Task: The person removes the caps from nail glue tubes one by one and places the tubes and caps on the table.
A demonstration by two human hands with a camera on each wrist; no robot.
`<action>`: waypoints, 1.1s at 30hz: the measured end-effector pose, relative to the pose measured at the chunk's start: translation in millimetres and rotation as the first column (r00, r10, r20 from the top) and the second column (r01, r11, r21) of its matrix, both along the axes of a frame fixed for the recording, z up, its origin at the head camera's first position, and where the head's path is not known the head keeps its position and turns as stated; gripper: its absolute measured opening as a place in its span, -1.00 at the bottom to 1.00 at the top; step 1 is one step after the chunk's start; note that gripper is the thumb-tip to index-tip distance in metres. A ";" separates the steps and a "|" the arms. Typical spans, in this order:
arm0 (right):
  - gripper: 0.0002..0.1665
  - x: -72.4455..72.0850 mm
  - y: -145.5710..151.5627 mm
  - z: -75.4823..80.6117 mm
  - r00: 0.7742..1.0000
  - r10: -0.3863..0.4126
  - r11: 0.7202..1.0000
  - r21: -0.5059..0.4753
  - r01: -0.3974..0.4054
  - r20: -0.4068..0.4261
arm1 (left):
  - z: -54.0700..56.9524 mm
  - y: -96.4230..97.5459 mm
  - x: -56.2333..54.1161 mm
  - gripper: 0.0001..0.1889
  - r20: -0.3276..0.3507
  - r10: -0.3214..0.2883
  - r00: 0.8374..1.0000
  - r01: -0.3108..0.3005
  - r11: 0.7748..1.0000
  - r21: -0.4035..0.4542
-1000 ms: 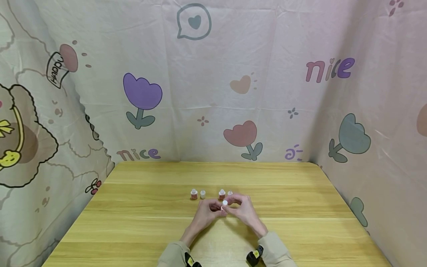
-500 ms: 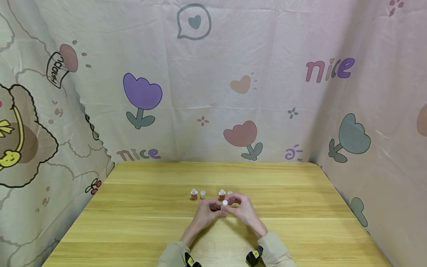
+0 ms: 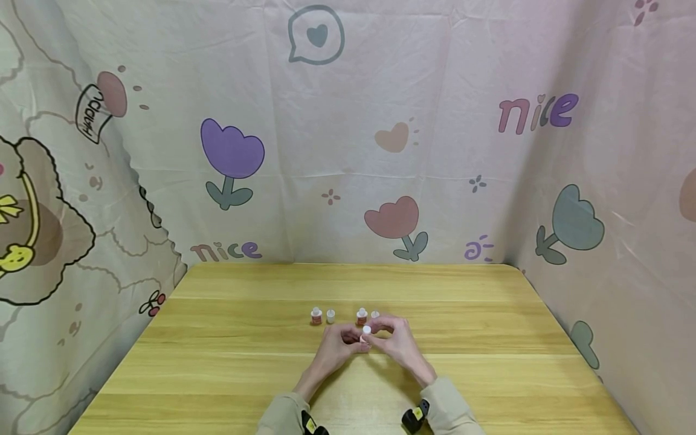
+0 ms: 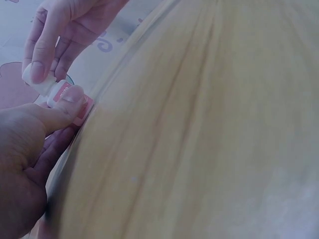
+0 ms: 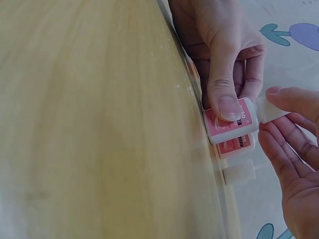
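Observation:
My left hand (image 3: 334,350) grips a small white bottle with a pink label (image 5: 233,131), its thumb laid over the label in the right wrist view. Thumb and fingers of my right hand (image 3: 400,344) pinch the white cap (image 5: 269,111) at the bottle's neck. In the head view the bottle stands upright between both hands, mostly covered by fingers. Just behind it on the table are an uncapped bottle with a red label (image 3: 361,318) and a loose white cap (image 3: 375,315), which my right fingers nearly reach in that view.
Farther left on the wooden table (image 3: 228,350) stand another uncapped red-labelled bottle (image 3: 316,317) and its neighbouring white cap (image 3: 330,317). A printed cloth (image 3: 326,151) hangs behind the table's far edge and along both sides.

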State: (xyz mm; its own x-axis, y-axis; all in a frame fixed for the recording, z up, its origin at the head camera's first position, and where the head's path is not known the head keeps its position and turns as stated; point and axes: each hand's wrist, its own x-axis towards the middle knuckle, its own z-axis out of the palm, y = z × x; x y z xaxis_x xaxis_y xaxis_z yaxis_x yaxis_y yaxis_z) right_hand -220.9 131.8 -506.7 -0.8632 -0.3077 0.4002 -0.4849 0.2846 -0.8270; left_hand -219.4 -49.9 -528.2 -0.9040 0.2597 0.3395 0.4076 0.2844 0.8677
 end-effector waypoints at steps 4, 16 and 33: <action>-0.81 0.0 0.8 0.2 1.000 0.023 1.000 -0.004 -0.023 0.002 | -6.4 -3.2 -4.8 -0.86 0.014 -0.022 1.000 0.021 1.000 0.016; -0.75 -0.2 -1.7 0.8 0.994 -0.019 0.999 -0.029 0.023 0.107 | -8.2 -4.3 -6.5 -0.86 0.034 -0.023 0.999 0.023 0.999 0.023; -0.84 0.2 0.3 -0.8 1.000 -0.011 1.000 -0.007 0.011 -0.015 | -7.4 -3.6 -5.3 -0.85 0.036 -0.027 0.999 0.025 0.999 0.037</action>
State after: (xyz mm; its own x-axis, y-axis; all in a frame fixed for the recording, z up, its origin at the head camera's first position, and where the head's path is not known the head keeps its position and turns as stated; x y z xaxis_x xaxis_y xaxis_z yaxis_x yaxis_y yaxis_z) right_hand -220.7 132.1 -507.5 -0.8604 -0.2957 0.4151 -0.4941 0.2846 -0.8215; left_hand -224.7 -53.5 -535.6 -0.9092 0.2714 0.3157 0.3819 0.2419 0.8920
